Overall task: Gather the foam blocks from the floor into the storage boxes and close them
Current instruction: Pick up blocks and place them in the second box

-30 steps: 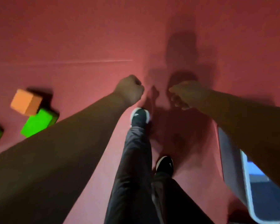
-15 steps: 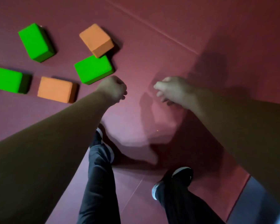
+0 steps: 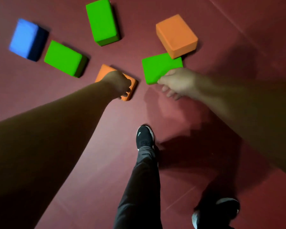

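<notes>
Beneath the clenched, empty left hand [image 3: 120, 83] lies an orange block [image 3: 104, 71]; the loosely curled right hand [image 3: 177, 81], holding nothing, overlaps a green block [image 3: 158, 66].

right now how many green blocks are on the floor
3 green blocks: one at the top, one right of the blue block, one by the right hand. Others may lie outside the view.
</notes>
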{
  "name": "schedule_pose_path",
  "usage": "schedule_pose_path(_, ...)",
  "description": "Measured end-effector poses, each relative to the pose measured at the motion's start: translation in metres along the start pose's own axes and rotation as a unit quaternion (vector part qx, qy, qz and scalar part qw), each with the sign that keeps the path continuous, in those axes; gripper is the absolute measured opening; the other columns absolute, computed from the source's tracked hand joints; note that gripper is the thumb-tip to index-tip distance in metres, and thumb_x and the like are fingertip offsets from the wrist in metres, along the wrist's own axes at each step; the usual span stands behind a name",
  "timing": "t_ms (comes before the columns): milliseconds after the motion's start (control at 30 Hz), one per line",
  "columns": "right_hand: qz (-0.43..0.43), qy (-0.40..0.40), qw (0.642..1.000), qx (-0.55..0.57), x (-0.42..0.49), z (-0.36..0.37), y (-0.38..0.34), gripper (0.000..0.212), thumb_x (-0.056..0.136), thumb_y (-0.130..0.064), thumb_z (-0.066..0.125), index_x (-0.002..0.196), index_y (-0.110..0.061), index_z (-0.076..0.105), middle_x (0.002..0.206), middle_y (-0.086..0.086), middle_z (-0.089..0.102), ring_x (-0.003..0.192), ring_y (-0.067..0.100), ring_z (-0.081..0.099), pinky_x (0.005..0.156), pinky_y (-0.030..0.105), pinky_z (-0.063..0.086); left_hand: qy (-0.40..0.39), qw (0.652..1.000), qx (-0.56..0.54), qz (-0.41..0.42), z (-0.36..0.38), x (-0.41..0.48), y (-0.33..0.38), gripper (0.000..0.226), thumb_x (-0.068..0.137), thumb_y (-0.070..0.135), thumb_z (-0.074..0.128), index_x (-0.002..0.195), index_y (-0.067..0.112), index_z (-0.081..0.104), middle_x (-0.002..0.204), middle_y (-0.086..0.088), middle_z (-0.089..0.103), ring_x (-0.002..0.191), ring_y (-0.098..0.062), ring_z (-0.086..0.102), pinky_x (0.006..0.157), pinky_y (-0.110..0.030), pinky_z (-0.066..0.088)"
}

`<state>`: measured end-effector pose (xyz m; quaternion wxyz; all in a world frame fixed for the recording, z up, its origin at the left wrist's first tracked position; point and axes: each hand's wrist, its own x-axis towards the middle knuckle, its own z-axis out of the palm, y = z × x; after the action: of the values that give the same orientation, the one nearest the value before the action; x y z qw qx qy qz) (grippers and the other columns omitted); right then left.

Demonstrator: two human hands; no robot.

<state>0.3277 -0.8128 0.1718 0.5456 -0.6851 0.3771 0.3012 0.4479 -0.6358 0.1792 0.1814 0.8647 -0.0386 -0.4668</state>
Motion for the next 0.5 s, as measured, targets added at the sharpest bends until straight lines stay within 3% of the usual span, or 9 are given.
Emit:
schedule_pose_path(67,-0.014,-0.003,0.999,-0.032,0.020,0.011,-0.026,0.008,0.096,-0.028,0.058,0.095,-0.020,0.060,0.091,0.004,0.069,0.068,0.018,0.060,0.061,0.029,0.044,-0.005,1.000,0.015,-0.015,-0.028,0.014,-0.014,0.013,0.101,0.011,0.052,0.104,0.005,0.063,0.107,-0.013,0.076,0.087,-0.028,0.075,0.074,-0.042,0.062)
schedule_pose_path(200,-0.012,-0.023,0.998,-0.060,0.057,0.027,-0.054,0.005,0.096,-0.024,0.056,0.096,-0.020,0.059,0.087,0.005,0.063,0.064,0.018,0.055,0.056,0.024,0.037,-0.051,0.997,0.006,-0.057,-0.048,0.042,-0.036,0.027,0.107,0.002,0.038,0.121,-0.009,0.059,0.129,-0.020,0.069,0.110,-0.037,0.071,0.093,-0.052,0.059)
schedule_pose_path(233,-0.005,-0.028,0.997,-0.073,0.067,0.030,-0.057,0.005,0.095,-0.024,0.055,0.096,-0.020,0.059,0.085,0.004,0.062,0.063,0.018,0.056,0.055,0.023,0.038,-0.046,0.997,-0.004,-0.064,-0.048,0.050,-0.041,0.028,0.107,0.004,0.039,0.122,-0.007,0.059,0.125,-0.017,0.071,0.108,-0.035,0.072,0.088,-0.047,0.061)
schedule_pose_path(267,0.003,-0.032,0.996,-0.088,0.076,0.032,-0.058,0.005,0.095,-0.024,0.055,0.094,-0.020,0.059,0.084,0.003,0.061,0.062,0.018,0.059,0.053,0.022,0.040,-0.035,0.996,-0.028,-0.075,-0.047,0.056,-0.047,0.026,0.107,0.006,0.040,0.119,-0.005,0.061,0.120,-0.013,0.072,0.102,-0.031,0.073,0.074,-0.040,0.063)
schedule_pose_path(300,0.005,-0.035,0.994,-0.105,0.085,0.033,-0.058,0.008,0.094,-0.024,0.055,0.092,-0.019,0.059,0.083,0.004,0.062,0.063,0.020,0.063,0.053,0.022,0.043,-0.026,0.994,-0.052,-0.090,-0.044,0.065,-0.054,0.024,0.106,0.009,0.042,0.114,-0.002,0.062,0.114,-0.010,0.073,0.096,-0.028,0.074,0.059,-0.033,0.059)
schedule_pose_path(333,-0.002,-0.032,0.992,-0.125,0.097,0.034,-0.055,0.013,0.092,-0.025,0.055,0.092,-0.015,0.063,0.085,0.006,0.067,0.067,0.023,0.069,0.055,0.025,0.048,-0.020,0.991,-0.075,-0.110,-0.039,0.070,-0.059,0.023,0.105,0.012,0.044,0.109,0.001,0.064,0.111,-0.007,0.074,0.093,-0.027,0.074,0.055,-0.029,0.054)
schedule_pose_path(400,-0.014,-0.023,0.984,-0.174,0.117,0.033,-0.052,0.023,0.089,-0.028,0.059,0.100,-0.010,0.068,0.092,0.011,0.074,0.081,0.027,0.076,0.065,0.034,0.058,-0.025,0.983,-0.111,-0.144,-0.028,0.089,-0.071,0.022,0.102,0.018,0.048,0.104,0.004,0.065,0.109,-0.006,0.075,0.097,-0.028,0.076,0.067,-0.031,0.057)
schedule_pose_path(500,-0.017,-0.021,0.970,-0.241,0.148,0.030,-0.051,0.029,0.089,-0.029,0.061,0.110,-0.010,0.070,0.092,0.011,0.076,0.084,0.029,0.077,0.078,0.042,0.063,-0.024,0.971,-0.154,-0.182,-0.003,0.120,-0.083,0.026,0.103,0.022,0.051,0.117,0.004,0.063,0.113,-0.006,0.072,0.092,-0.027,0.074,0.083,-0.039,0.057)
